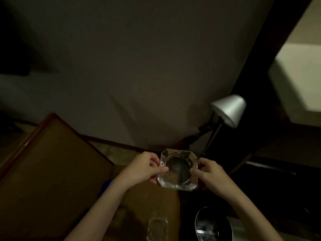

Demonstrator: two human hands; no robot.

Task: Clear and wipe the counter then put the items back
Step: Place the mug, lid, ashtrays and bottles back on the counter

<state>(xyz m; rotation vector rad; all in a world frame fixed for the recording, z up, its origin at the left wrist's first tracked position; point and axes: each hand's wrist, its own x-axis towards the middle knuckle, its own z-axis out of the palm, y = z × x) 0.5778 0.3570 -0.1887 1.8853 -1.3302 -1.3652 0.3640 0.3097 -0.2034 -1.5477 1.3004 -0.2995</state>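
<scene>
Both hands grip the clear, square cut-glass ashtray with clipped corners (178, 169) — the left hand (144, 168) curled on its left edge, thumb over the rim, the right hand (211, 173) pinching the right edge. The ashtray is held in the air above the brown wooden counter (52, 171), near the counter's right edge. Below the ashtray a smaller clear glass dish (157, 228) sits on the counter; right of that, a shiny metal bin (213, 225). Above and right of the ashtray stands a silver cone-shaded lamp (229, 110).

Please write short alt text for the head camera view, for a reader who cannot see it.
In a dim room, a person's left hand and right hand hold a clear glass ashtray by its opposite edges above a brown counter. A second glass piece lies on the counter nearer the camera, beside a metal bin. A silver-shaded lamp stands behind.
</scene>
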